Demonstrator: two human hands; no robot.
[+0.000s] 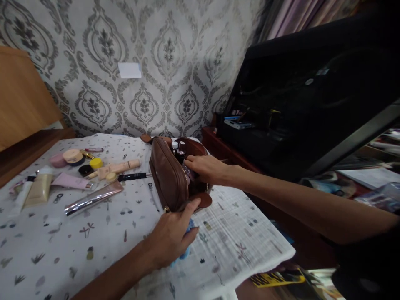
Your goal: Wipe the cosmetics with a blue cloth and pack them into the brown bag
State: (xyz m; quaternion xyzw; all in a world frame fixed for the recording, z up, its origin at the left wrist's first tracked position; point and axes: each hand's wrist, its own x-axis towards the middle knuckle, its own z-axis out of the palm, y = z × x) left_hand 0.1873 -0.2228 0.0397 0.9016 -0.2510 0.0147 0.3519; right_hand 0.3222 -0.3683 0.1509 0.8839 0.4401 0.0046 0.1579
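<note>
A brown zip bag [168, 177] lies unzipped on the patterned white cloth, its opening turned to the right. My right hand [208, 168] reaches into that opening, fingers curled round a glittery item [186, 170] whose lower part is hidden. Just beyond the fingers, a dark bottle [181, 151] and a white-capped bottle [174, 145] stand inside the bag. At the bag's near end is my left hand [170, 235], its index finger stretched along the edge and its thumb apart; the other fingers are mostly hidden. Some blue fluffy material [187, 248] shows beneath the left hand.
On the cloth [125, 250] to the left lie several cosmetics, among them a silver-pink tube [93, 199], a black slim tube [134, 176] and a yellow-lidded pot [96, 163]. A large black screen [312, 91] leans at the right. Patterned wallpaper [168, 62] rises behind.
</note>
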